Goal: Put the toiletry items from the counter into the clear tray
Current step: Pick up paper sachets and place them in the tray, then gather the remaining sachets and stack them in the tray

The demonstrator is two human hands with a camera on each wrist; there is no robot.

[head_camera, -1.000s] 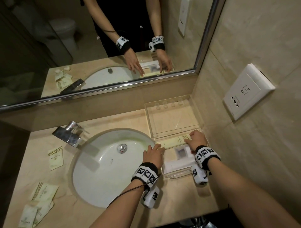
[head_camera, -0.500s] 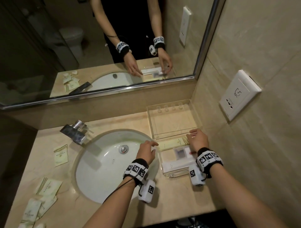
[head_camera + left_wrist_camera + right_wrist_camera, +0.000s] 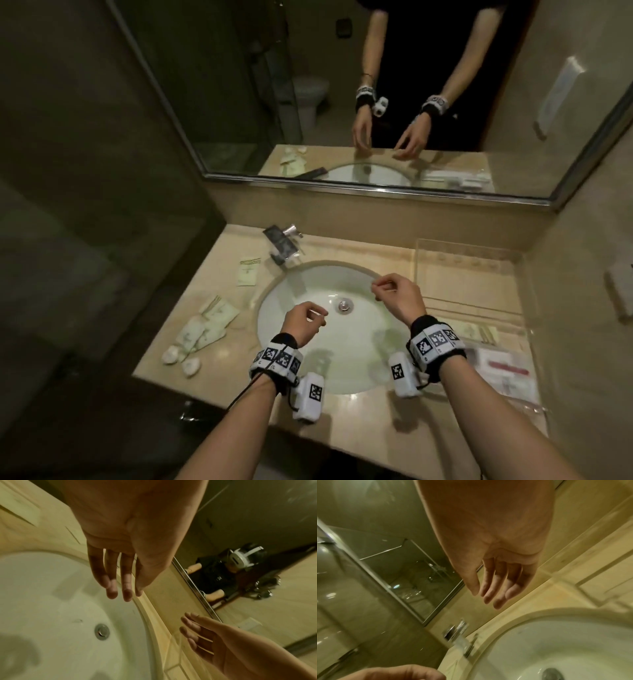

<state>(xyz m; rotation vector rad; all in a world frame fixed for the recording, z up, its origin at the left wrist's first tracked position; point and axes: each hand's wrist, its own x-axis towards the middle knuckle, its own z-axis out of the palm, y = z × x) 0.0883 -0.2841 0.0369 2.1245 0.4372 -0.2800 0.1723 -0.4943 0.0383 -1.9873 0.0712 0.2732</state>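
Observation:
The clear tray (image 3: 463,283) stands at the counter's right end; it holds a pale sachet (image 3: 479,334) and white packets (image 3: 507,370) at its near end. On the counter left of the sink lie one pale sachet (image 3: 248,272), a pile of sachets (image 3: 209,325) and two small white round items (image 3: 180,359). My left hand (image 3: 317,317) hovers over the basin, fingers loosely relaxed and holding nothing (image 3: 120,586). My right hand (image 3: 383,286) hangs above the basin's far right rim, also holding nothing (image 3: 491,592).
The white basin (image 3: 308,356) with its metal drain (image 3: 343,305) fills the middle of the counter. A chrome faucet (image 3: 282,241) stands behind it at the left. A mirror (image 3: 342,102) covers the back wall, and a wall socket (image 3: 620,291) sits right of the tray.
Both hands have left the tray and moved left, out over the basin, with nothing in them. The sachet and packets stay in the tray. The head view has swung left.

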